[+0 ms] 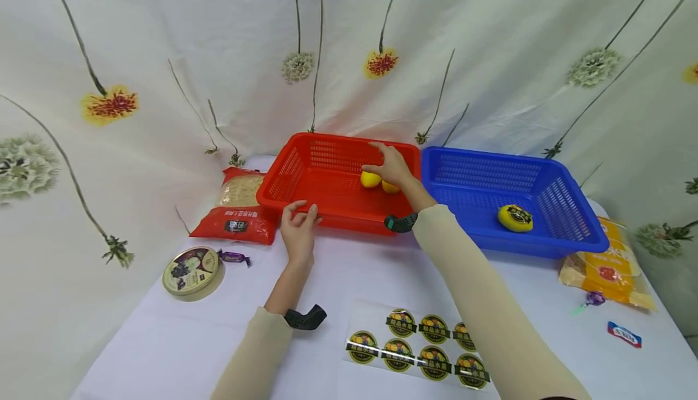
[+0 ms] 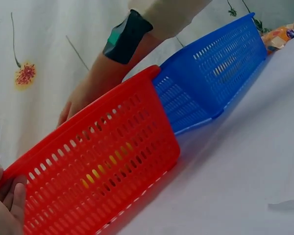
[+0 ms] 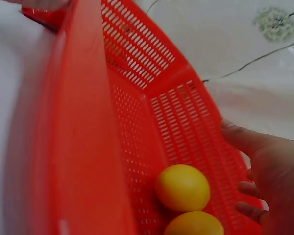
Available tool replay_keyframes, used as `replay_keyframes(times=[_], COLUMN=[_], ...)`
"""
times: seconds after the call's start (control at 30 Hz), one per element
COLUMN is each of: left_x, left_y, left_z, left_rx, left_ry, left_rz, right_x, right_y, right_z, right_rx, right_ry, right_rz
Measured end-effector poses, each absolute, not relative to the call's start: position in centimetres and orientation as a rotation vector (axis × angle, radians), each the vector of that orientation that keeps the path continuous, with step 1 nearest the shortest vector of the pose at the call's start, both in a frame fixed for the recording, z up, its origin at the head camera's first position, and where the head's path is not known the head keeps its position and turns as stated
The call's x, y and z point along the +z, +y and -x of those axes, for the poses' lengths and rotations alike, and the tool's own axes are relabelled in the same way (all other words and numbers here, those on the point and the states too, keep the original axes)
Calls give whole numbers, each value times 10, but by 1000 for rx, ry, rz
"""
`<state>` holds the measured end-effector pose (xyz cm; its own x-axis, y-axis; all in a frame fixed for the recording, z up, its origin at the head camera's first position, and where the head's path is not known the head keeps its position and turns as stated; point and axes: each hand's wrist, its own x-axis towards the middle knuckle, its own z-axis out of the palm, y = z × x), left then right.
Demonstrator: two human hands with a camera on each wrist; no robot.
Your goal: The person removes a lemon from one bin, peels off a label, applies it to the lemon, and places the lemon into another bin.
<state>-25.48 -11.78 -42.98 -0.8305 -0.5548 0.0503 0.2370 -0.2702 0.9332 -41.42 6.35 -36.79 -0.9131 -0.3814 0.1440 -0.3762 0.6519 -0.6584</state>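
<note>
At the front rim of the red basket is my left hand; the left wrist view shows its fingers curled at the rim, gripping it. My right hand reaches over the basket's right part with fingers spread and nothing held. Just below it lie two smooth yellow lemon-like fruits, one beside the other, on the basket floor. Standing against the red basket's right side, a blue basket contains one yellow fruit bearing a dark round sticker.
A clear sheet of round stickers lies in front. Leftward are a red food bag, a round tin and a purple candy. To the right lie an orange bag, another purple candy and a small blue-red packet.
</note>
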Motion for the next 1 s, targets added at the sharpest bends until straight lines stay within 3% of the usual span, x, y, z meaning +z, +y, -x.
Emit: replay_keyframes(times=[0.4, 1.0], left_x=[-434, -437], left_y=[-118, -120], left_z=[252, 256], left_rx=[-2145, -2111], left_ry=[-1467, -1447], left_rz=[-365, -334], right_x=[-393, -398], right_y=[51, 53], right_z=[430, 436], right_rx=[-836, -473], right_ry=[2832, 2858], right_rz=[472, 596])
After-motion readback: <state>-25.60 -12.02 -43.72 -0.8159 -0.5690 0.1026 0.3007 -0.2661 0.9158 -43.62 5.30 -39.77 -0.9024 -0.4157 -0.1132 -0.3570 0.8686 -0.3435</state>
